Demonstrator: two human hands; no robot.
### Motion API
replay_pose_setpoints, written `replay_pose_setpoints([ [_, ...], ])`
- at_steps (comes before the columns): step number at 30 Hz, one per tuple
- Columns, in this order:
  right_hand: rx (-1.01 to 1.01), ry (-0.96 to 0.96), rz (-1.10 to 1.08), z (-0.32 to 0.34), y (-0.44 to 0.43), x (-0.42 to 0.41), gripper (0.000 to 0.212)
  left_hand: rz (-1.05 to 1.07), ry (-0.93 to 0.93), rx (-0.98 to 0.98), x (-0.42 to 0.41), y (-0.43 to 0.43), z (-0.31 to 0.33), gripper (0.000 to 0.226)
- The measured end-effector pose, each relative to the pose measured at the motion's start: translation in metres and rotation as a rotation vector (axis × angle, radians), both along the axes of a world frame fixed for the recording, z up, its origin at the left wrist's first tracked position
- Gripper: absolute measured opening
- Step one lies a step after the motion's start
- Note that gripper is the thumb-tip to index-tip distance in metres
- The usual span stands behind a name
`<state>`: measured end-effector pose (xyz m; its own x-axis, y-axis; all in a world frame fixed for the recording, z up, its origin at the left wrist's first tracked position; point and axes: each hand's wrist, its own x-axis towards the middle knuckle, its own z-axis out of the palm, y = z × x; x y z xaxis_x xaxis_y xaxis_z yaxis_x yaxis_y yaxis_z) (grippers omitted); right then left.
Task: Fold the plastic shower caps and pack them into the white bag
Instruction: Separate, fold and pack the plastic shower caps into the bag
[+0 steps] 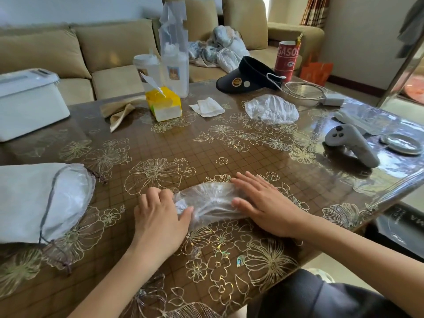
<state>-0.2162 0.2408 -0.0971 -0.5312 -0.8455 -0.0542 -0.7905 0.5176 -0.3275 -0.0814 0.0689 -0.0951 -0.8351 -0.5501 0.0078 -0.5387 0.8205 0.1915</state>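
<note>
Fingers [250, 187] are laid flat on the right hand [266, 207], curled on the left hand [158, 216]. At nine o'clock the bag [27, 198] is seen, at two the controller [353, 143]. Under both hands the cap [211, 203] is pressed down, its left end pinched.

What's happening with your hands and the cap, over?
Left hand pinching shower cap end; right hand pressing it flat. White bag at left, mouth open. Nothing in the way.
</note>
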Motion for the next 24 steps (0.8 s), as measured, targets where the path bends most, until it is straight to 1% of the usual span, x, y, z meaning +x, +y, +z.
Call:
replay_pose_setpoints([
  [1,-0.062,-0.035,-0.042,0.004,0.000,-0.001,0.071,0.001,0.023,0.048,0.000,-0.001,-0.001,0.038],
  [3,-0.180,-0.047,-0.100,0.011,0.001,-0.005,0.056,-0.014,0.138,0.200,0.000,-0.001,0.000,0.019],
  [4,-0.215,-0.039,-0.114,0.015,0.001,-0.007,0.053,-0.018,0.221,0.295,0.000,-0.001,0.000,0.016],
  [6,-0.265,-0.058,-0.143,0.022,0.000,-0.011,0.052,-0.018,0.361,0.474,0.001,-0.001,0.004,0.018],
  [8,-0.318,-0.132,-0.173,0.031,-0.001,-0.013,0.048,0.002,0.425,0.648,0.002,-0.003,0.013,0.016],
  [9,-0.352,-0.199,-0.182,0.037,-0.002,-0.012,0.046,0.007,0.445,0.789,0.003,-0.005,0.019,0.018],
  [11,-0.449,-0.426,-0.151,0.051,-0.004,-0.007,0.044,-0.041,0.420,1.143,0.006,-0.014,0.033,0.039],
  [12,-0.503,-0.563,-0.118,0.058,-0.005,-0.002,0.047,-0.108,0.361,1.280,0.009,-0.020,0.039,0.052],
  [13,-0.535,-0.696,-0.082,0.066,-0.007,0.003,0.054,-0.192,0.278,1.375,0.011,-0.026,0.044,0.061],
  [14,-0.520,-0.805,-0.043,0.072,-0.009,0.008,0.060,-0.274,0.186,1.436,0.014,-0.031,0.048,0.063],
  [15,-0.450,-0.880,0.003,0.076,-0.014,0.014,0.065,-0.346,0.106,1.456,0.017,-0.035,0.049,0.060],
  [17,-0.245,-0.961,0.084,0.074,-0.024,0.026,0.068,-0.426,0.038,1.387,0.019,-0.037,0.046,0.049],
  [18,-0.163,-0.981,0.102,0.069,-0.030,0.030,0.061,-0.417,0.046,1.344,0.018,-0.037,0.044,0.044],
  [20,-0.102,-0.955,0.078,0.058,-0.037,0.036,0.035,-0.327,0.122,1.289,0.016,-0.038,0.039,0.038],
  [21,-0.115,-0.942,0.037,0.054,-0.038,0.037,0.023,-0.266,0.192,1.284,0.014,-0.040,0.037,0.042],
  [22,-0.148,-0.945,-0.016,0.050,-0.039,0.036,0.013,-0.202,0.285,1.307,0.013,-0.043,0.035,0.051],
  [23,-0.199,-0.960,-0.086,0.049,-0.039,0.034,0.009,-0.135,0.385,1.369,0.011,-0.045,0.033,0.063],
  [24,-0.268,-0.985,-0.149,0.046,-0.038,0.031,0.009,-0.075,0.460,1.454,0.008,-0.045,0.030,0.078],
])
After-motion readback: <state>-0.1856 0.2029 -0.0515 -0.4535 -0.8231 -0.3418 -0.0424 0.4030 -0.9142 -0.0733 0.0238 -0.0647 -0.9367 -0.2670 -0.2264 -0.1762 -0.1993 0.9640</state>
